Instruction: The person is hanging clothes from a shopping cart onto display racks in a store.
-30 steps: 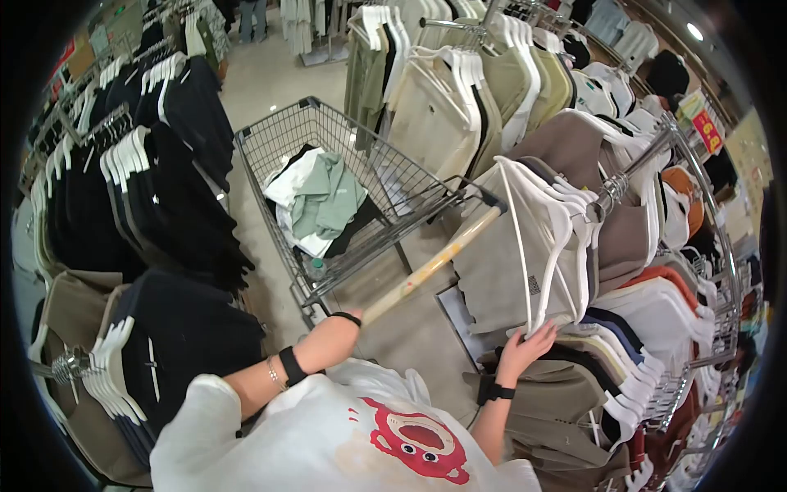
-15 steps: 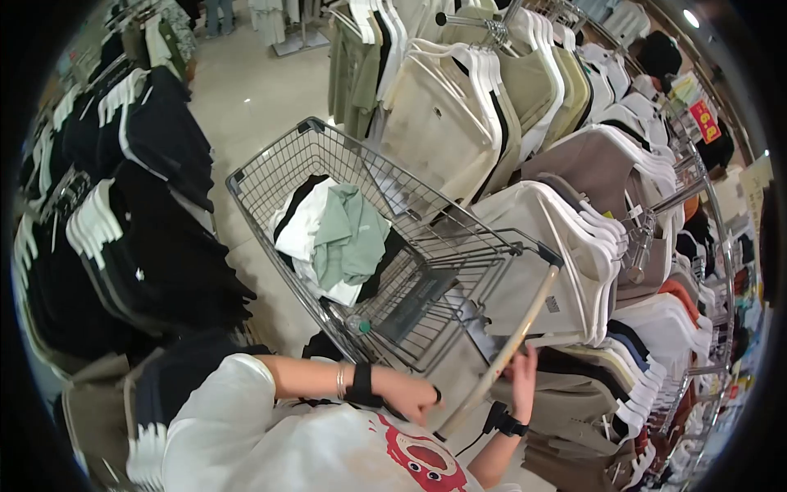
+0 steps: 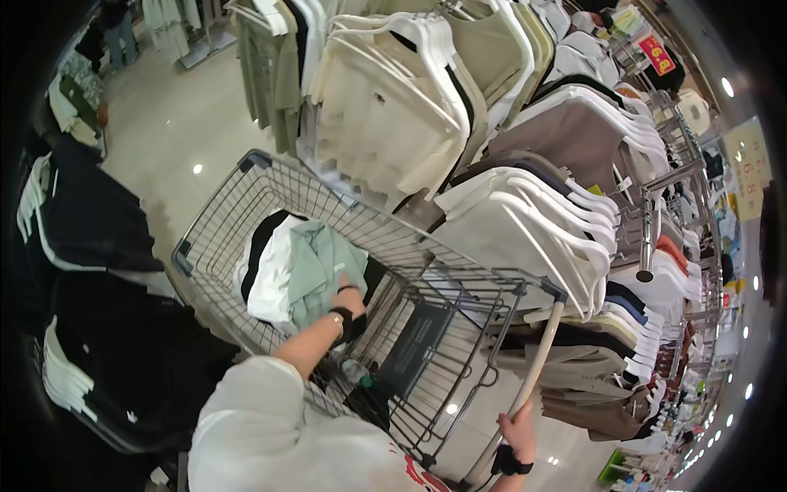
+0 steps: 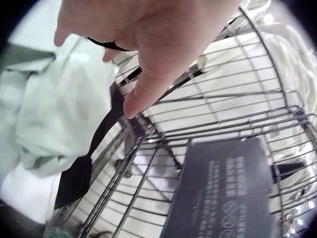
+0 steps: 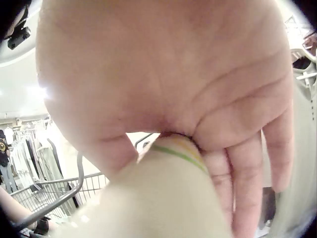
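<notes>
In the head view my left hand (image 3: 350,302) reaches into the shopping cart (image 3: 182,256), at the right edge of a pale green garment (image 3: 311,266). A white garment (image 3: 269,279) lies beside it. The left wrist view shows that hand (image 4: 148,37) with thumb and a finger extended beside the green cloth (image 4: 69,104), gripping nothing; contact cannot be told. My right hand (image 3: 516,433) holds the cart's pale handle (image 3: 539,357) near its lower end. In the right wrist view the handle (image 5: 148,198) runs between thumb and fingers of that hand (image 5: 158,74).
Racks of beige shirts (image 3: 385,107) and grey-white shirts (image 3: 492,230) stand close along the cart's right side. Black clothes (image 3: 139,361) hang at the left. Tiled floor (image 3: 176,148) shows beyond the cart. A dark panel (image 3: 416,351) and a bottle (image 3: 357,373) are near its handle end.
My left hand has moved from near the handle forward over the clothes in the cart. My right hand has left the hangers and now holds the handle. The hanging clothes at left have shifted in view.
</notes>
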Motion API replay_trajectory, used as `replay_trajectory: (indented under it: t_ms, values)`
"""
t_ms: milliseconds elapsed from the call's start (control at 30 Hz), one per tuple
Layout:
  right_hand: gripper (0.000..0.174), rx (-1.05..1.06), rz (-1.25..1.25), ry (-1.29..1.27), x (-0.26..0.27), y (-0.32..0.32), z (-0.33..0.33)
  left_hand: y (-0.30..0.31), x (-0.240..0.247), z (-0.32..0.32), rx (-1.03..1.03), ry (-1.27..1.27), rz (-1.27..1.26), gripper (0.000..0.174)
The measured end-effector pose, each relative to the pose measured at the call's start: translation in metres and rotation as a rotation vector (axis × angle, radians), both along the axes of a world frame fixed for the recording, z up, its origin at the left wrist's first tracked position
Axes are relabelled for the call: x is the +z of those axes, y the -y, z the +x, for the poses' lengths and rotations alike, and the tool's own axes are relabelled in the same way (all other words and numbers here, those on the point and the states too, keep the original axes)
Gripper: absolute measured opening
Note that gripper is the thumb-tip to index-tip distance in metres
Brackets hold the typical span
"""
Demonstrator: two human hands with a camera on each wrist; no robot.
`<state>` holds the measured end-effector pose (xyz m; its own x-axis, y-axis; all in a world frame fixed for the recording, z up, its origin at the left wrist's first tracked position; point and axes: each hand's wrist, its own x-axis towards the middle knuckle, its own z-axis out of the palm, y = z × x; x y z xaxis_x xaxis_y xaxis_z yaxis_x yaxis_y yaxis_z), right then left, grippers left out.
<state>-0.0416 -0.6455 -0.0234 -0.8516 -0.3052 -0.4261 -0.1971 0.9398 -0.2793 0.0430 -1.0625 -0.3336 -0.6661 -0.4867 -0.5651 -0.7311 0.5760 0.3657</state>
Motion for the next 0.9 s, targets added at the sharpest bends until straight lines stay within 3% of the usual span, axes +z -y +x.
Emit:
replay_trajectory:
  t_ms: [67, 133, 167, 233, 300, 367, 400, 433, 500, 533, 567, 600, 667, 700, 733, 800, 867, 900]
  values:
    - [0.055, -0.079, -0.028, -0.031, -0.007, 0.000, 0.015, -0.018, -0.074, -0.001, -0.020, 0.257, -0.209, 0.098]
    - [0.053, -0.154, -0.096, 0.016, 0.016, 0.027, 0.040, -0.018, -0.057, 0.002, 0.148, 0.333, -0.206, 0.113]
    - [0.054, -0.138, -0.028, -0.026, 0.013, 0.025, 0.046, -0.015, -0.006, 0.012, 0.202, 0.328, -0.111, 0.122]
    - [0.045, -0.298, 0.106, 0.068, 0.034, 0.047, 0.065, -0.014, -0.001, 0.022, 0.151, 0.377, -0.113, 0.126]
    - [0.049, -0.235, 0.047, 0.031, 0.029, 0.042, 0.072, -0.012, -0.016, 0.031, 0.107, 0.430, -0.120, 0.130]
    - [0.055, -0.169, -0.003, -0.006, 0.014, 0.030, 0.069, -0.012, -0.042, 0.044, 0.066, 0.450, -0.193, 0.129]
    - [0.053, -0.180, -0.089, 0.003, 0.000, 0.021, 0.064, -0.017, -0.082, 0.051, 0.099, 0.379, -0.329, 0.117]
    - [0.055, -0.194, -0.172, 0.013, -0.006, 0.014, 0.068, -0.018, -0.113, 0.056, 0.075, 0.387, -0.326, 0.117]
    - [0.056, -0.244, -0.151, 0.036, 0.006, 0.034, 0.066, -0.014, -0.151, 0.067, 0.047, 0.365, -0.686, 0.095]
    - [0.056, -0.248, -0.144, 0.040, 0.006, 0.036, 0.064, -0.008, -0.152, 0.071, 0.081, 0.276, -0.644, 0.079]
    - [0.056, -0.249, -0.141, 0.043, 0.003, 0.034, 0.063, -0.001, -0.176, 0.078, 0.074, 0.274, -0.659, 0.079]
    - [0.057, -0.240, -0.222, 0.039, -0.004, 0.028, 0.061, 0.007, -0.212, 0.087, 0.321, -0.295, -0.279, 0.075]
    - [0.060, -0.214, -0.230, 0.028, -0.008, 0.023, 0.053, 0.020, -0.104, 0.068, 0.359, -0.051, -0.089, 0.058]
    - [0.063, -0.176, -0.223, 0.014, -0.008, 0.028, 0.048, 0.034, -0.017, 0.055, 0.330, -0.105, 0.035, 0.044]
    - [0.063, -0.178, -0.238, 0.022, 0.001, 0.042, 0.046, 0.045, -0.005, 0.050, 0.315, -0.239, 0.018, 0.038]
    - [0.063, -0.056, 0.306, -0.108, 0.031, 0.073, 0.039, 0.052, 0.037, 0.053, 0.340, -0.500, 0.033, 0.031]
    - [0.073, 0.209, 0.255, -0.390, 0.042, 0.085, 0.029, 0.064, 0.120, 0.060, 0.330, -0.749, 0.083, 0.025]
    - [0.077, 0.276, 0.105, -0.422, 0.058, 0.106, 0.022, 0.069, 0.165, 0.064, 0.328, -0.761, 0.062, 0.025]
